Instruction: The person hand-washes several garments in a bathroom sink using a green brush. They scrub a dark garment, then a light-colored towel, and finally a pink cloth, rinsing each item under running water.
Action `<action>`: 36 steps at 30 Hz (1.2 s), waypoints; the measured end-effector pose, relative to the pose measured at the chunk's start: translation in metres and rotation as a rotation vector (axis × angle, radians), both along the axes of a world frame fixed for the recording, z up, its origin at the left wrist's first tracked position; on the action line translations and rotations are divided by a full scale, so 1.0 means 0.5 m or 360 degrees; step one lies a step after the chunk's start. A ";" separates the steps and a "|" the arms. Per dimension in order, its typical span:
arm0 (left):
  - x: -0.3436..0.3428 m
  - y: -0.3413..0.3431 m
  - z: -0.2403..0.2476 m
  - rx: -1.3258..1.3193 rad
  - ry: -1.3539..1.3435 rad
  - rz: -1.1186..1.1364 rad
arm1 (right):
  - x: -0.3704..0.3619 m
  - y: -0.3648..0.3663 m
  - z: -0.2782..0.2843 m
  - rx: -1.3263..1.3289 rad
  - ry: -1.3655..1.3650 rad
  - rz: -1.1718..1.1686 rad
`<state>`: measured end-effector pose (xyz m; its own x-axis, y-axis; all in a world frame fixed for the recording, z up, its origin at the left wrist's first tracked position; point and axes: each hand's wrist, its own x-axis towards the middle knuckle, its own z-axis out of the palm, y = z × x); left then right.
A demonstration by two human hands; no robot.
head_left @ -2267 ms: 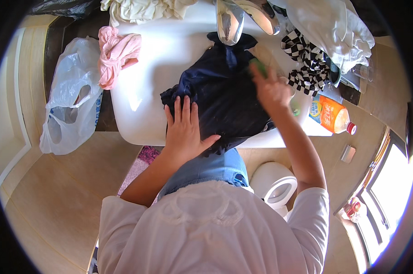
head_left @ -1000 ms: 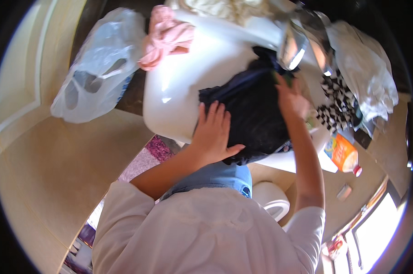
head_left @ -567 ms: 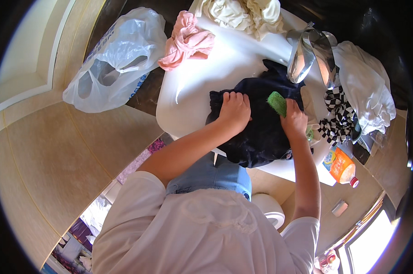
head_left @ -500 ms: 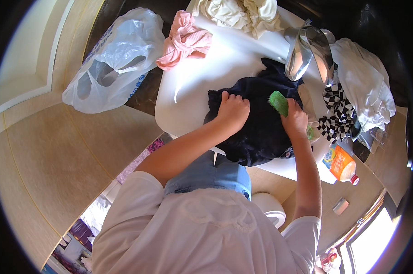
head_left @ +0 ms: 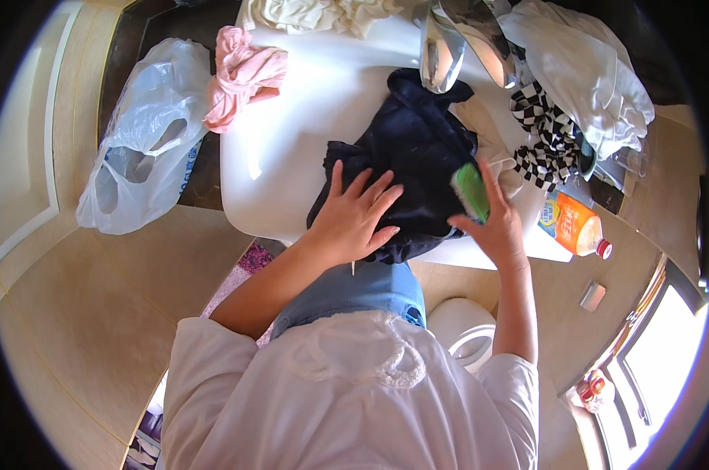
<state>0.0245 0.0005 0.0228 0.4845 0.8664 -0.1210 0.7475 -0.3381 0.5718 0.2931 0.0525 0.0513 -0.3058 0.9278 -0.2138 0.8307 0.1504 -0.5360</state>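
A dark navy garment point(head_left: 401, 141) lies bunched on the white sink point(head_left: 241, 180), its near part hanging at the front edge. My left hand point(head_left: 350, 215) rests open on the near-left part of this cloth, fingers spread. At the garment's right side, my right hand point(head_left: 502, 227) has a green scrub brush point(head_left: 473, 192) between thumb and fingers. The thumb sticks out towards the cloth, and the index finger lies stretched along the brush. The bristles face left. A beige cloth point(head_left: 488, 141) lies just beyond the brush, partly under the dark garment.
A pink cloth point(head_left: 241, 78) and cream cloth point(head_left: 323, 12) lie along the sink's rim. The chrome faucet point(head_left: 442, 51) rises at the back. White fabric point(head_left: 582, 70), a checkered cloth point(head_left: 538, 129) and an orange bottle point(head_left: 578, 223) are right; a plastic bag point(head_left: 151, 125) is left.
My left hand has gone from gripping the garment to lying spread on it. The right hand's thumb and index finger have stretched out around the brush. Both hands are nearer me, and the view has shifted.
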 end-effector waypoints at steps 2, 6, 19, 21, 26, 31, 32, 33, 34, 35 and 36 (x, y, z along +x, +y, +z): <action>0.008 -0.004 0.013 0.0055 0.0140 0.0020 | -0.038 0.025 0.018 0.0003 0.0130 -0.0140; 0.008 -0.033 0.002 -0.0006 0.0297 -0.0050 | -0.162 -0.016 -0.056 0.0125 -0.0148 0.0725; 0.009 -0.025 0.009 0.0004 0.0207 0.0045 | -0.167 0.011 -0.126 0.0293 -0.0141 0.0785; 0.010 -0.029 0.002 0.0071 0.0161 0.0052 | -0.126 0.080 -0.157 0.0224 -0.0570 0.0681; 0.009 -0.026 0.002 0.0107 0.0128 0.0062 | -0.069 0.166 -0.187 0.0525 -0.0673 0.0201; 0.010 -0.024 0.007 0.0062 0.0173 0.0070 | -0.150 0.062 -0.118 0.0123 -0.0289 0.0982; 0.010 -0.026 0.004 0.0067 0.0165 0.0077 | -0.146 0.055 -0.133 0.0211 -0.0352 0.0966; 0.013 -0.026 0.003 0.0078 0.0141 0.0075 | -0.116 0.081 -0.161 0.0289 -0.0489 0.0773; 0.013 -0.027 0.004 0.0085 0.0124 0.0068 | -0.077 0.121 -0.193 0.0361 -0.0616 0.0574; 0.012 -0.022 0.002 0.0095 0.0111 0.0060 | -0.048 0.151 -0.201 0.0546 -0.0619 0.0507; 0.012 -0.022 0.002 0.0097 0.0110 0.0062 | -0.047 0.162 -0.198 0.0695 -0.0631 0.0365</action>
